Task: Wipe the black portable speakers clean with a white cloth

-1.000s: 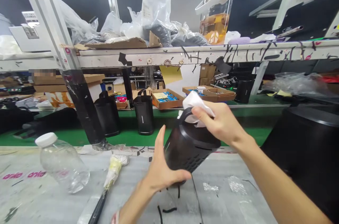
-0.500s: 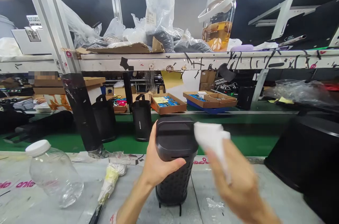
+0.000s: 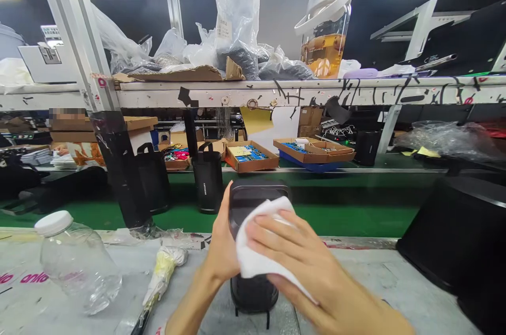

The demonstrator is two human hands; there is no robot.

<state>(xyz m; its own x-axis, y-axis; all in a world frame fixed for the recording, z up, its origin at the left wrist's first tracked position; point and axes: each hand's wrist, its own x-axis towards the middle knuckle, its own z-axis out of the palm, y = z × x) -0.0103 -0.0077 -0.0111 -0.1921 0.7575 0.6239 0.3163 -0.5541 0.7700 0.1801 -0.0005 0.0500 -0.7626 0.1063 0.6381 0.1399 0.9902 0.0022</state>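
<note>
A black speaker-like box [image 3: 253, 293] stands upright on the grey worktable, its smooth top tilted toward me. My left hand [image 3: 222, 242] grips it along its left side. Over the front of its upper part lies a white cloth [image 3: 256, 261], pressed there by my right hand [image 3: 300, 256], whose fingers are bent over the cloth. Cloth and hand hide much of the box's front and the right part of its top.
A clear bottle [image 3: 79, 266] with a white lid and a wrapped-handled tool [image 3: 160, 277] lie at left. Behind, black speakers [image 3: 208, 179] stand on the green belt [image 3: 340, 203]. Large black objects [image 3: 454, 235] are at right. A loaded shelf [image 3: 237, 93] crosses above.
My right hand has moved left with the cloth, from beside the box onto its front. My left hand keeps its hold. The speakers on the belt have shifted slightly left.
</note>
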